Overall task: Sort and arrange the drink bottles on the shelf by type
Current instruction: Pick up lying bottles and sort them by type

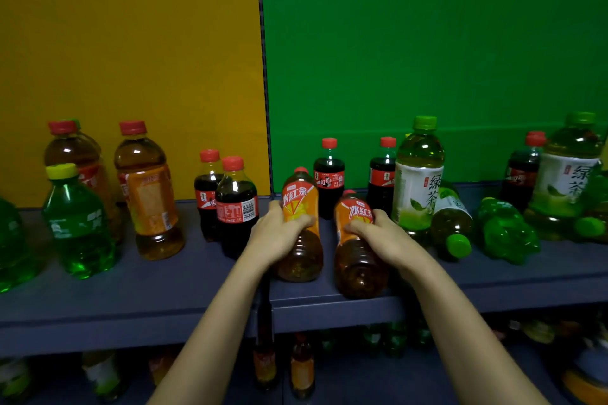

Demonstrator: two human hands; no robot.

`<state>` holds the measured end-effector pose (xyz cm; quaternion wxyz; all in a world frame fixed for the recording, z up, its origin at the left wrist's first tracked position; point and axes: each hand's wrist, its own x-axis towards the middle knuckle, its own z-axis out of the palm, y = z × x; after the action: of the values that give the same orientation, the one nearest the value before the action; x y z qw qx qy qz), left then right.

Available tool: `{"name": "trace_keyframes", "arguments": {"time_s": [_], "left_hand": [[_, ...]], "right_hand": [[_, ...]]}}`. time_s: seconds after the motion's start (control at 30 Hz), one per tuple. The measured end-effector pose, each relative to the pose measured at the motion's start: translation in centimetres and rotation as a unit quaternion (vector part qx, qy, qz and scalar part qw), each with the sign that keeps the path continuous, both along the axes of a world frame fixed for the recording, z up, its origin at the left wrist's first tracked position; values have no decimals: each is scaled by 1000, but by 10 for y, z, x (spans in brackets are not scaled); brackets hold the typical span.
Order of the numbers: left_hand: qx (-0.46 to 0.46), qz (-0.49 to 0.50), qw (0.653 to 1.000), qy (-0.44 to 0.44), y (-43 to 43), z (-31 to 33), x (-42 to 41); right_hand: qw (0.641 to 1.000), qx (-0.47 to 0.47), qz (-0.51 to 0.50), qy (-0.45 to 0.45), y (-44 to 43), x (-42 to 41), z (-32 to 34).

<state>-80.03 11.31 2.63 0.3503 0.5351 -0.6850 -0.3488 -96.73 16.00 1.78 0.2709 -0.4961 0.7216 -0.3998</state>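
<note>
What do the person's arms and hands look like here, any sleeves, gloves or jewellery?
Both arms are bare as far as the frame shows: no sleeve on the left forearm or the right forearm. The left hand and right hand are ungloved, with no watch, bracelet or ring visible.

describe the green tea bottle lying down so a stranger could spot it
On the shelf in front of the green back panel, look right of the right hand. Beside the upright green tea bottle lies the tipped green tea bottle, green cap toward the camera. Unlike the all-green soda bottle lying to its right, it has a white label.
</note>
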Motion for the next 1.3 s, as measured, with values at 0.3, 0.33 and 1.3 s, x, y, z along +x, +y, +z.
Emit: {"name": "trace_keyframes", "arguments": {"time_s": [0.3,0.33,1.3], "left_hand": [[-204,38,978,20,6,-18,0],[-211,37,976,30,6,-20,-1],[-427,32,899,94,48,-37,-2]], "right_hand": [[976,-217,0,-5,9,7,-10],[971,-237,2,1,10,9,-9],[944,-305,11,125,56,-10,-30]]}}
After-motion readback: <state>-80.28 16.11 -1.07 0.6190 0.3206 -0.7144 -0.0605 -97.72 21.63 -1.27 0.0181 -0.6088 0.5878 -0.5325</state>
